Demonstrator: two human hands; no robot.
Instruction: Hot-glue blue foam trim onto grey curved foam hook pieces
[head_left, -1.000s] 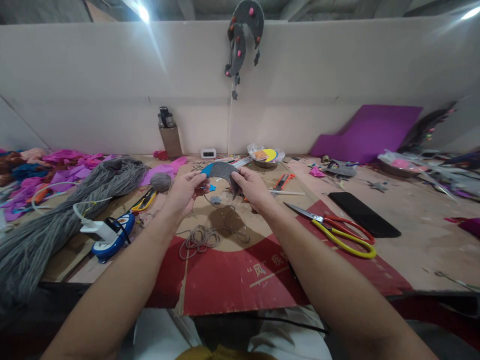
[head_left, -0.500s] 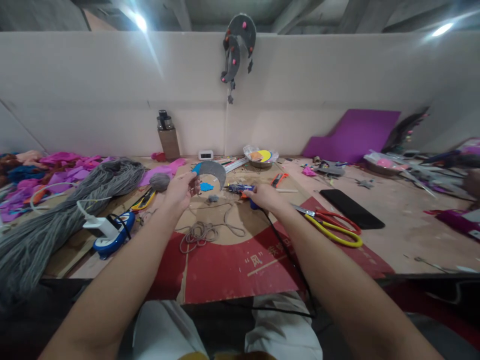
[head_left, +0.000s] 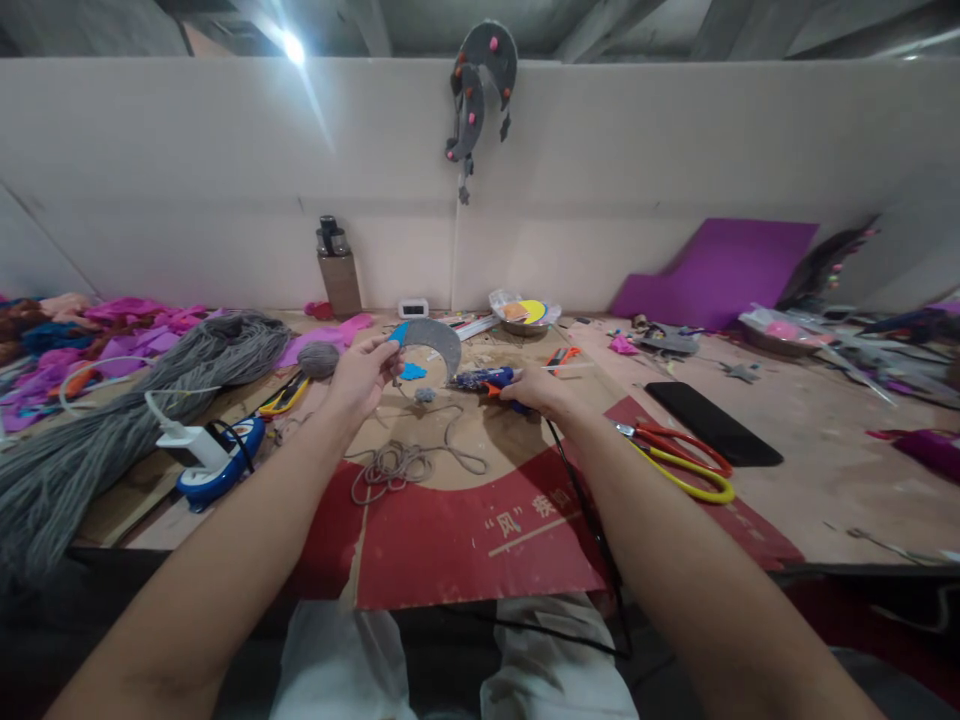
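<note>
Pinched in my left hand [head_left: 365,375] is a grey felt crescent moon [head_left: 435,342], gripped at its blue end and raised over the cardboard [head_left: 480,540]. My right hand [head_left: 541,390] is wrapped round a blue hot glue gun [head_left: 484,380], whose black cord trails down off the table. The gun's nozzle points left and is at or very near the crescent's lower tip; whether they touch I cannot tell. Below lie a small grey tuft [head_left: 425,395], a blue cut-out piece [head_left: 413,371] and a loosely coiled grey cord [head_left: 394,468].
Grey yarn [head_left: 172,400] and a power strip [head_left: 217,465] lie left. Scissors [head_left: 686,460] and a black phone [head_left: 712,424] are beside my right forearm. A bowl [head_left: 525,318], box cutter [head_left: 562,357] and bottle [head_left: 337,265] stand or lie further back.
The glue gun has come closer to the crescent's lower tip, turning more into view. My left hand still holds the crescent, and the view has shifted slightly.
</note>
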